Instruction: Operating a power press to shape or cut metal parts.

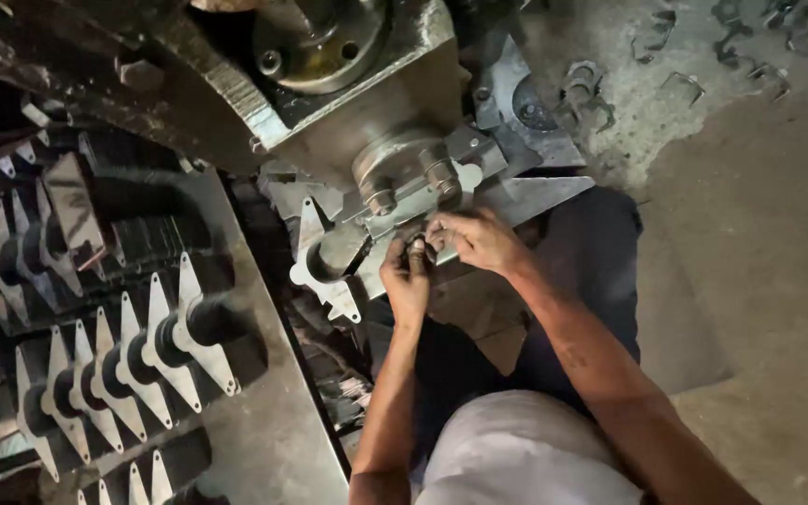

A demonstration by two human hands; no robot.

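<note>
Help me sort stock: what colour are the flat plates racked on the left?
Pale silvery-grey bare metal plates, seen in the head view.

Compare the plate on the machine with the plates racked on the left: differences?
The plate on the machine lies alone, flat against the fixture, both hands, left and right, beside it. The racked plates stand on edge, many in rows, untouched, dark tubes through them. Shared: pale metal, pointed outline, central hole.
</note>
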